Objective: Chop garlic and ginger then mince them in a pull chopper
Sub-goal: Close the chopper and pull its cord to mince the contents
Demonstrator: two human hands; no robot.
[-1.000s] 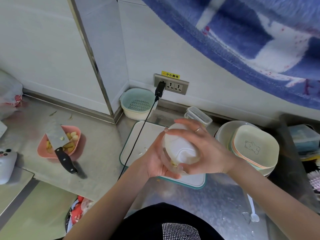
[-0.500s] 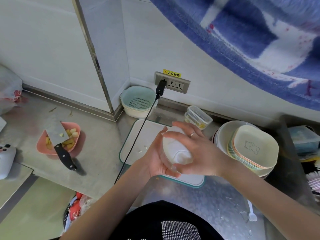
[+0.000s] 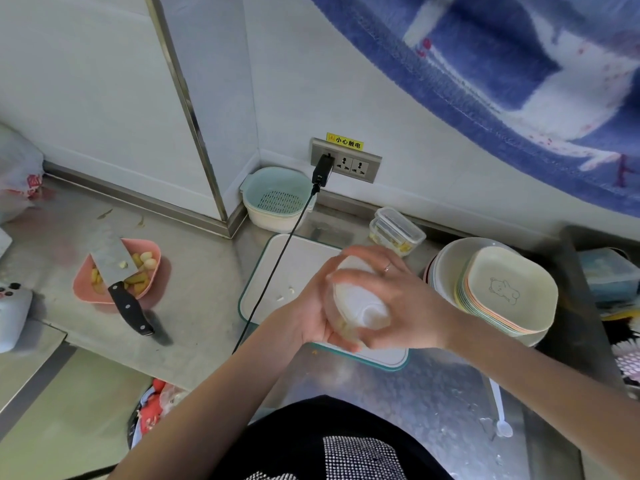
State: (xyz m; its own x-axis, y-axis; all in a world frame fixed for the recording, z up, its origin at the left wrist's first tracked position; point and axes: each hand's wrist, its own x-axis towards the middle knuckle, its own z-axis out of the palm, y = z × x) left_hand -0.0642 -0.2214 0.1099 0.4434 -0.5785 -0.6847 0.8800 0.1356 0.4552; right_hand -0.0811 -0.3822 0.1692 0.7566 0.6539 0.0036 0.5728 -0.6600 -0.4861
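Above the near edge of the white cutting board [image 3: 294,265], both hands hold the pull chopper [image 3: 360,299] off the surface. The left hand [image 3: 311,317] cups its clear bowl from below and the left, fingers curled round it, and the right hand [image 3: 408,306] is wrapped over the white lid, with a ring on one finger. Pale yellowish bits show through the bowl just under the lid.

A black cable [image 3: 277,268] runs from a plug [image 3: 322,173] in the wall socket [image 3: 346,161] down across the left part of the board and passes just beside the left wrist. Near the right forearm sits a stack of bowls [image 3: 512,292], close to the board's right edge. Behind the hands a small clear lidded container [image 3: 398,233] stands against the wall, and a green strainer basket [image 3: 277,199] fills the corner.

Well apart to the left, a cleaver [image 3: 117,275] lies across a pink dish [image 3: 152,251] of garlic cloves and yellow ginger pieces, its black handle overhanging the rim toward the counter's front edge. Between the dish and the board the steel counter [image 3: 201,282] is bare. A white spoon [image 3: 502,420] lies on the wet steel at the right front. White tiled wall panels meet at a metal strip, and a blue and white cloth [image 3: 519,64] hangs overhead.
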